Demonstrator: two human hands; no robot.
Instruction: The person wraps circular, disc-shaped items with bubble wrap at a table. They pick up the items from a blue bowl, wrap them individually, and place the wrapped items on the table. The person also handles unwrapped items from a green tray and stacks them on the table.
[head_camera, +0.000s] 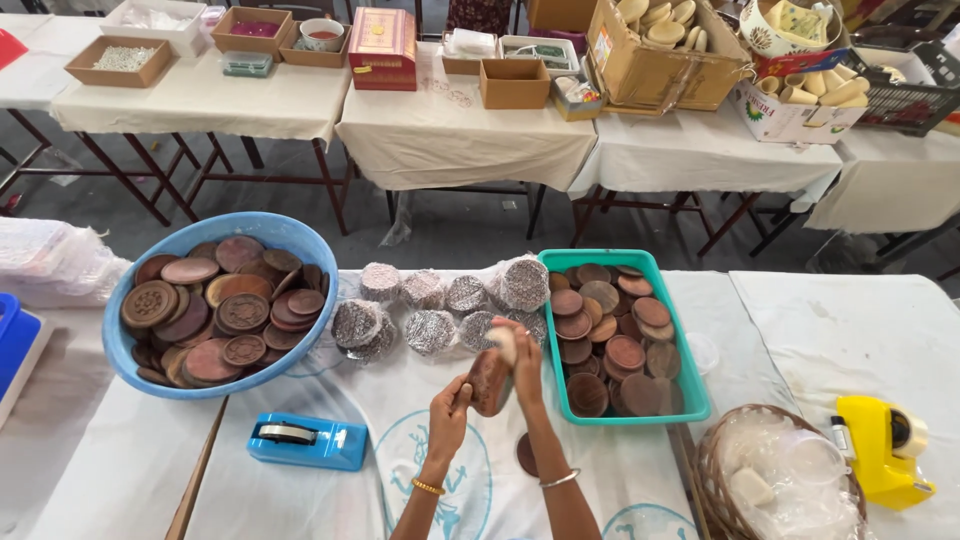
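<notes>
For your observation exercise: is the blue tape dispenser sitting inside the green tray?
No, the blue tape dispenser lies on the white cloth, well left of the green tray.

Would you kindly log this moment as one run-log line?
left hand: grips brown wooden disc | right hand: on same disc, holds pale pad | beside: teal tray of discs | near: blue tape dispenser

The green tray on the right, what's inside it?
The green tray holds brown round wooden discs, piled and overlapping, some carved. The tray's bottom and any lower discs are covered by the ones on top.
</notes>
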